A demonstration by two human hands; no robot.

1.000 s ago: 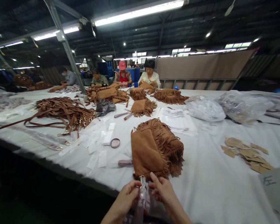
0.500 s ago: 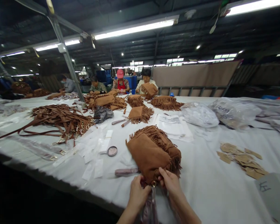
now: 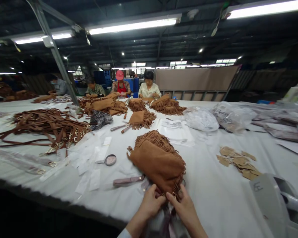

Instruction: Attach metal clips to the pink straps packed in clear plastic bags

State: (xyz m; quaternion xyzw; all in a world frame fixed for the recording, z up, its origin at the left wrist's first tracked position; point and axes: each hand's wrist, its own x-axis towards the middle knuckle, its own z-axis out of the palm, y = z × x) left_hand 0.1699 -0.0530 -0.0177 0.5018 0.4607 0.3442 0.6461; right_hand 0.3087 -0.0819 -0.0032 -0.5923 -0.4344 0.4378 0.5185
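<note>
A brown suede bag with fringe lies on the table before me, its near corner pointing toward my body. At that corner, my left hand is closed with thumb and fingers pinching the edge. My right hand grips the same corner from the other side, its thumb by a small gold-coloured metal fitting. Below my fingers hangs a dark strap in clear plastic, blurred and partly hidden by my hands. Another wrapped strap rests left of the bag.
Brown straps with metal clasps pile at left. A round black-rimmed item sits near white paper slips. Tan tags and a grey device are at right. More fringed bags lie ahead; several co-workers sit beyond.
My hands have come closer together at the bag's near corner, and the right one has shifted lower. The bag lies turned slightly. The whole view has swung a little to the right.
</note>
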